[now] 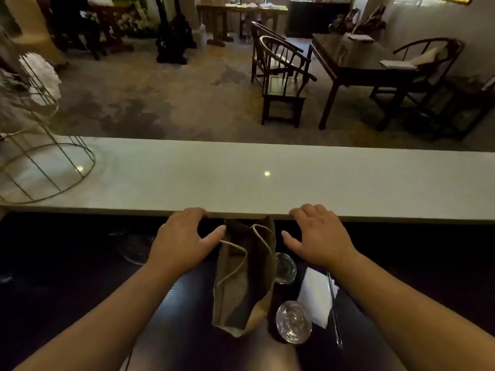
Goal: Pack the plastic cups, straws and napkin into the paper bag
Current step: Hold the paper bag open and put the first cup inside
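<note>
A brown paper bag (pixel 245 277) with white cord handles stands on the dark lower counter, its mouth toward the raised ledge. My left hand (pixel 179 242) hovers just left of the bag's top, fingers spread, thumb close to the rim. My right hand (pixel 318 236) is spread to the right of the bag, holding nothing. Right of the bag stand two clear plastic cups, one farther (pixel 285 267) and one nearer (pixel 293 322). A white napkin (pixel 316 295) lies beside them, with a thin straw (pixel 333 303) along its right edge.
A pale stone ledge (pixel 267 178) runs across above the dark counter (pixel 80 277). A gold wire stand (pixel 40 145) sits on its left end. A glass dish (pixel 136 247) lies left of my left hand. Dark wooden chairs and tables fill the room beyond.
</note>
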